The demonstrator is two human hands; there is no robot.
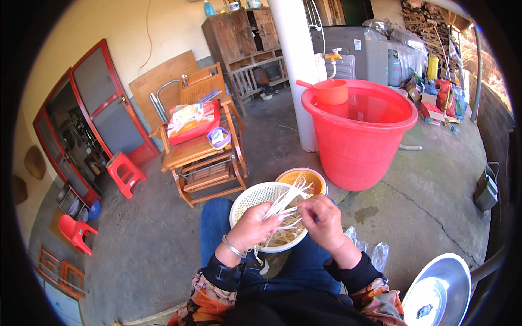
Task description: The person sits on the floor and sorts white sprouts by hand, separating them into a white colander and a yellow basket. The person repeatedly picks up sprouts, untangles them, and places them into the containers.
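Note:
My left hand is closed round a bunch of long, thin white stems or roots, whose ends fan out up and to the right. Close beside the bunch, my right hand has its fingers pinched together; whatever it may hold is too small to make out. Both hands are above a white perforated plastic basket between my knees. Thin yellowish strands lie in that basket. Just beyond it sits a yellow-orange basket, partly hidden by the stems.
A big red tub of water with a red dipper stands ahead to the right. Clear plastic bags and a metal basin are at my right. Ahead left is a wooden chair with a red basket; a red stool stands farther left.

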